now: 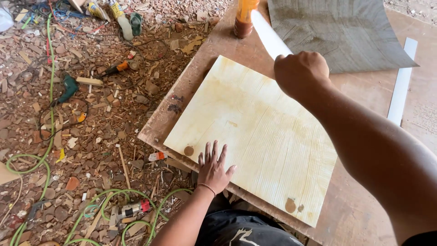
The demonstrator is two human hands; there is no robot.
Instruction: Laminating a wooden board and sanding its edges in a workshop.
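We see a pale wood board [255,136], matt, streaked yellow with fine combed ridges and a few brown blotches toward six o'clock. Our left hand [214,168] lies flat on it; our right hand [300,73] grips a smooth white strip [268,34]. The bench [364,200] is brown sheet wood, scuffed and dull. At one o'clock lies a grey wood-grain sheet [341,32], matt. At twelve, a glossy orange plastic bottle [245,18]. Glossy green hose [50,114] crosses rough wood chips at nine
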